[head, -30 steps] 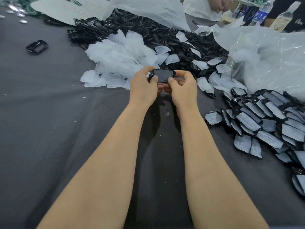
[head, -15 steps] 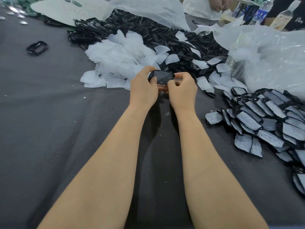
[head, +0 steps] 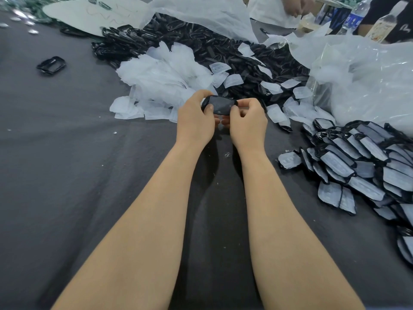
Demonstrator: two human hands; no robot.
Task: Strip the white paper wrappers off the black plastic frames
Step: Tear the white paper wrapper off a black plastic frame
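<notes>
Both my hands hold one black plastic frame (head: 220, 105) above the grey table, just in front of the paper heap. My left hand (head: 195, 120) grips its left end with the thumb on top. My right hand (head: 248, 121) pinches its right end with thumb and fingers. The frame's face looks dark and bare; any wrapper on its underside is hidden. A pile of frames still covered in white paper (head: 362, 162) lies at the right. Loose white paper wrappers (head: 161, 81) are heaped behind my hands, with a mound of bare black frames (head: 201, 48) beyond them.
A single black frame (head: 51, 64) lies alone at the far left. Clear plastic bags (head: 366, 81) bulge at the right rear. Another person's hand (head: 297, 5) works at the back, near some bottles (head: 355, 16). Grey cloth (head: 67, 175) covers the table.
My right hand has shifted its grip slightly along the frame's right end. The frame stays held in much the same place.
</notes>
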